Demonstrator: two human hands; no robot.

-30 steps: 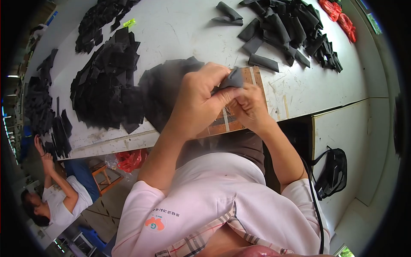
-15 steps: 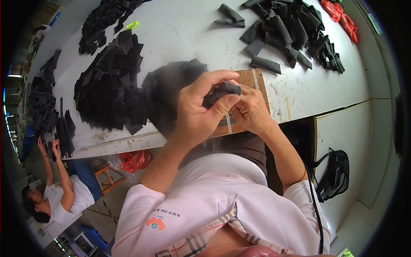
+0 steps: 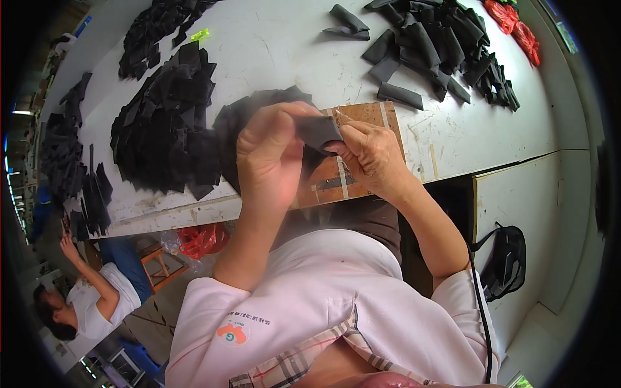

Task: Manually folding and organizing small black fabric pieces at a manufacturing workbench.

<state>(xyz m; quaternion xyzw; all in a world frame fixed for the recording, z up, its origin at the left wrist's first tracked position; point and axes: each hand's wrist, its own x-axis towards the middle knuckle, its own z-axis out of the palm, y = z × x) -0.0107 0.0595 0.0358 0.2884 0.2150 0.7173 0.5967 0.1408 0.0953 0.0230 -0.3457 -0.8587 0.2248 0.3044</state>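
Between my two hands, above the table's near edge, is a black fabric tube (image 3: pixel 318 132). My left hand (image 3: pixel 268 145) closes around its left end and is a little blurred. At the other end, my right hand (image 3: pixel 374 152) pinches the tube's rim, fingers on top and thumb at the opening. Beneath them lies a brown board (image 3: pixel 330 184) with pale tape strips. Just left of the board, partly hidden by my left hand, is a pile of black fabric pieces (image 3: pixel 226 129).
A larger heap of black pieces (image 3: pixel 162 123) lies to the left. At the far right are several black rolled tubes (image 3: pixel 433 48) and red plastic bags (image 3: pixel 517 29). A black bag (image 3: pixel 508 265) hangs at right. Another person (image 3: pixel 100 291) works at the left table end.
My left hand has moved left and back from my right hand, and more of the black tube shows between them. At the left, the other person's hands have shifted.
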